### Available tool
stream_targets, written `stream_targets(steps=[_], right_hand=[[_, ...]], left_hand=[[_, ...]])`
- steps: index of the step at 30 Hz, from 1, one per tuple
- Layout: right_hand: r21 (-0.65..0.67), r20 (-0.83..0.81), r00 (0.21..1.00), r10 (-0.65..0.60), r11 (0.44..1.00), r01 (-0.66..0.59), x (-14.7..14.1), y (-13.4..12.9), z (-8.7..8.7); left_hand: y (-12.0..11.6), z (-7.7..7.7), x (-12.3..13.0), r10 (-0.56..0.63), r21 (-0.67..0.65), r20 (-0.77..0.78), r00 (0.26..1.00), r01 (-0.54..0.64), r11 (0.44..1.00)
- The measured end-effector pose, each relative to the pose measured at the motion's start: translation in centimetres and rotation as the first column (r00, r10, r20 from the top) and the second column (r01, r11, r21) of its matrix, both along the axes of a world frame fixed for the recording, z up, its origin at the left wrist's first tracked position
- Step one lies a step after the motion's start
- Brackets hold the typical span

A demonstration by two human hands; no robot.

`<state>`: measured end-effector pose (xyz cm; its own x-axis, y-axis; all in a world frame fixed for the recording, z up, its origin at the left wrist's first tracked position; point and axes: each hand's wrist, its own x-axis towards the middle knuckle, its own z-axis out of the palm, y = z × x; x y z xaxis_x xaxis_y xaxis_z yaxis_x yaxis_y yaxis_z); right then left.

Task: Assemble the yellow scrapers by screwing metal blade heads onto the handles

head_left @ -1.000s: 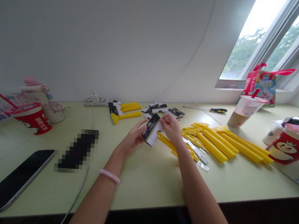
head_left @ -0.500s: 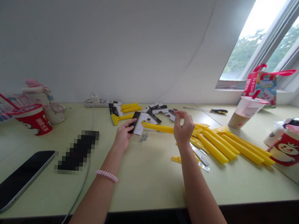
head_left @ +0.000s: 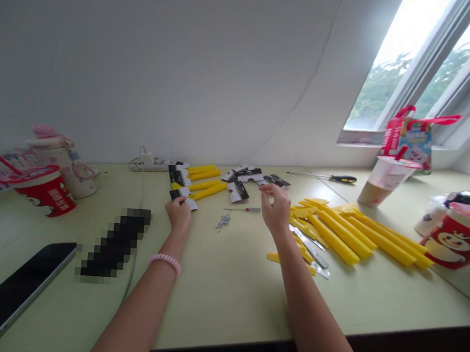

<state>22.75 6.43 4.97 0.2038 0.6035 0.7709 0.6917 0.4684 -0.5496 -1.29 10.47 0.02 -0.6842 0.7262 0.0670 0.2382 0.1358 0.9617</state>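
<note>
My left hand (head_left: pixel 178 213) is closed on the card-covered head of a yellow scraper (head_left: pixel 210 191), at the front of a row of similar scrapers (head_left: pixel 201 170). A black-and-white card (head_left: pixel 183 196) wraps that head, partly covered by my fingers. Over the table to the right hovers my right hand (head_left: pixel 277 207), fingers loosely bent with a gap at the thumb and nothing visible in them. Just left of it lies a small screwdriver (head_left: pixel 252 210) with a reddish handle. Small metal screws (head_left: pixel 224 221) form a pile between my hands.
More yellow scraper handles (head_left: pixel 335 234) and metal blades (head_left: pixel 313 246) lie on the right. Folded cards (head_left: pixel 247 174) are behind the screws. A large screwdriver (head_left: pixel 342 178), drink cup (head_left: pixel 387 181) and red tubs (head_left: pixel 458 234) stand farther right; a tablet (head_left: pixel 21 290) is on the left.
My left hand has carried the scraper left and set it against the row at the back. My right hand has shifted slightly left, and the small screwdriver now shows fully.
</note>
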Motion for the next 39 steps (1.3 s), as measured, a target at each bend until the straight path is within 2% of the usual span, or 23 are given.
stream_targets(steps=[2, 4, 6, 8, 9, 11, 13, 15, 19, 22, 25, 29, 32, 36, 39], right_hand=[[-0.066, 0.01, 1.0, 0.029, 0.997, -0.028, -0.1, 0.4, -0.3], [-0.174, 0.033, 0.998, 0.051, 0.984, -0.044, -0.5, 1.0, -0.7], [-0.327, 0.077, 0.996, 0.055, 0.945, -0.027, -1.2, 1.7, -1.2], [-0.488, 0.134, 0.99, 0.03, 0.872, 0.04, -2.0, 2.6, -1.6], [-0.555, 0.168, 0.986, 0.007, 0.827, 0.089, -2.5, 3.1, -1.7], [-0.654, 0.231, 0.971, -0.054, 0.73, 0.197, -3.3, 4.0, -1.9], [-0.709, 0.276, 0.956, -0.104, 0.649, 0.275, -3.9, 4.9, -2.0], [-0.728, 0.303, 0.943, -0.138, 0.605, 0.323, -4.2, 5.7, -2.2], [-0.728, 0.348, 0.926, -0.147, 0.58, 0.365, -4.1, 7.0, -2.6], [-0.732, 0.339, 0.932, -0.132, 0.585, 0.349, -3.5, 7.8, -2.7], [-0.744, 0.273, 0.956, -0.109, 0.606, 0.281, -2.7, 8.7, -2.7], [-0.764, 0.162, 0.984, -0.071, 0.622, 0.17, -1.4, 9.7, -2.9], [-0.693, 0.094, 0.993, -0.072, 0.711, 0.117, -0.3, 10.2, -3.0], [-0.536, -0.01, 1.0, -0.011, 0.844, 0.004, 1.0, 10.2, -2.3], [-0.507, -0.102, 0.995, 0.006, 0.86, -0.057, 1.8, 10.0, -1.1]], left_hand=[[0.0, 0.3, -0.2, 0.035, -0.046, -0.181, 0.983, -0.044, 0.998], [0.3, 0.8, -0.6, 0.072, -0.081, -0.369, 0.927, -0.109, 0.991], [1.1, 1.2, -1.4, 0.101, -0.073, -0.449, 0.888, -0.149, 0.986], [2.2, 1.5, -2.6, 0.102, -0.081, -0.457, 0.883, -0.156, 0.984], [3.0, 1.6, -3.3, 0.088, -0.126, -0.428, 0.899, -0.156, 0.98], [4.4, 1.6, -4.6, 0.034, -0.222, -0.344, 0.938, -0.117, 0.968], [5.8, 1.4, -5.6, 0.023, -0.258, -0.326, 0.945, -0.112, 0.96], [6.9, 1.2, -6.2, 0.012, -0.288, -0.325, 0.946, -0.112, 0.951], [8.5, 0.9, -6.8, -0.023, -0.36, -0.354, 0.935, -0.113, 0.926], [9.3, 0.9, -7.3, -0.034, -0.383, -0.292, 0.956, -0.084, 0.92], [9.6, 0.9, -7.8, -0.041, -0.314, -0.21, 0.977, -0.027, 0.949], [9.5, 0.6, -8.0, 0.003, -0.135, -0.254, 0.967, -0.038, 0.99], [9.3, 0.6, -7.7, 0.039, 0.07, -0.276, 0.96, -0.02, 0.997], [9.3, 1.7, -7.5, 0.07, 0.308, -0.207, 0.976, -0.003, 0.951], [8.8, 3.8, -7.2, 0.047, 0.494, -0.005, 0.999, -0.038, 0.869]])
